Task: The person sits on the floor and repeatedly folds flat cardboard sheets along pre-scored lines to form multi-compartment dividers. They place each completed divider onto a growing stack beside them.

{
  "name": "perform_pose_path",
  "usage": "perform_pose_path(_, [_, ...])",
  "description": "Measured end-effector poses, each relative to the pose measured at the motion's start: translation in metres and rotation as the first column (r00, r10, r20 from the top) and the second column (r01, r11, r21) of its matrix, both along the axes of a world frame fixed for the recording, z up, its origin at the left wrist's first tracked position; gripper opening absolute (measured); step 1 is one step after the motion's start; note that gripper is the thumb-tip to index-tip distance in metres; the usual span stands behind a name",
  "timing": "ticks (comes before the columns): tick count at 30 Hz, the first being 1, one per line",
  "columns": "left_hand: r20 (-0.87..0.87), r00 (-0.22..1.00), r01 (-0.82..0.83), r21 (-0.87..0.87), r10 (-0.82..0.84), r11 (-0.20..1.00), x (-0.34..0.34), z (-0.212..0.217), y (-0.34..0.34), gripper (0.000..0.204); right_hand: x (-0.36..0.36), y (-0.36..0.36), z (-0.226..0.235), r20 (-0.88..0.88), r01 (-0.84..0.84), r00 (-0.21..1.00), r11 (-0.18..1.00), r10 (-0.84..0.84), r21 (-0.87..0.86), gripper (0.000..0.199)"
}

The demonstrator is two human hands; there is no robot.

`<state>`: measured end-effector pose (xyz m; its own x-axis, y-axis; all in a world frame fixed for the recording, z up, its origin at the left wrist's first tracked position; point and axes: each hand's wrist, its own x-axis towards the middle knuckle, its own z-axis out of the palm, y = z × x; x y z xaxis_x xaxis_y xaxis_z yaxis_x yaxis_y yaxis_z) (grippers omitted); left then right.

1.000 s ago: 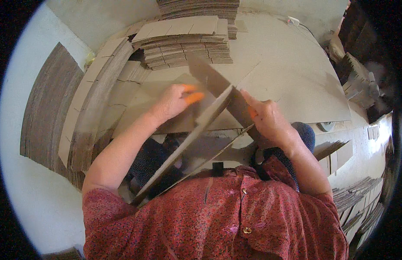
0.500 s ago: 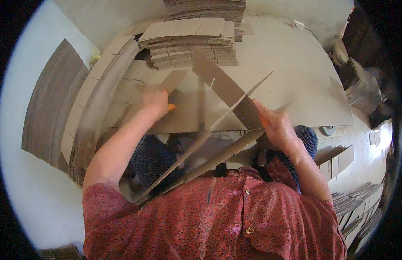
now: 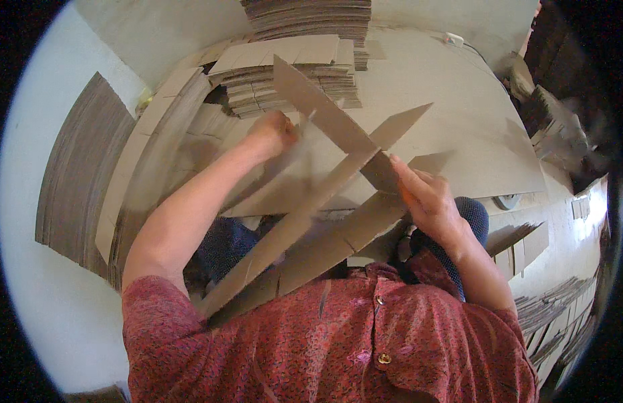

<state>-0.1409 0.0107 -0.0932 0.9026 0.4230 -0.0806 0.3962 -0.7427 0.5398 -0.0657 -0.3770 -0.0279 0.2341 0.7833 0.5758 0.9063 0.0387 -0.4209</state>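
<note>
My right hand (image 3: 429, 201) is closed on a set of crossed brown cardboard strips, its thumb and fingers gripping where they meet. One strip (image 3: 331, 124) slants up and away to the left. Another long strip (image 3: 291, 218) crosses it through a slot and runs down toward my shirt. A lower slotted strip (image 3: 338, 238) lies roughly alongside that one, nearer my body. My left hand (image 3: 274, 133) is raised to the left of the crossed strips, fingers curled on a further cardboard strip (image 3: 268, 173) blurred by motion.
Stacks of slotted cardboard (image 3: 278, 87) stand at the back of the board table (image 3: 459, 114), with a taller pile (image 3: 308, 19) behind. More cardboard stacks (image 3: 83, 174) line the left wall. A white plug with a cord (image 3: 454, 39) lies at the far right. Strips (image 3: 553, 316) lie lower right.
My left hand has moved up and right, bringing a strip nearer the crossed pieces. The crossed strips have tilted, showing more of their flat faces; my right hand keeps its grip.
</note>
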Motion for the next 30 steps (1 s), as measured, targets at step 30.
perform_pose_path(30, [0.372, 0.917, -0.146, 0.652, -0.146, 0.744, 0.131, 0.055, -0.033, 0.059, 0.146, -0.035, -0.028, 0.071, 0.509, 0.856, 0.813, -0.512, -0.281, 0.042])
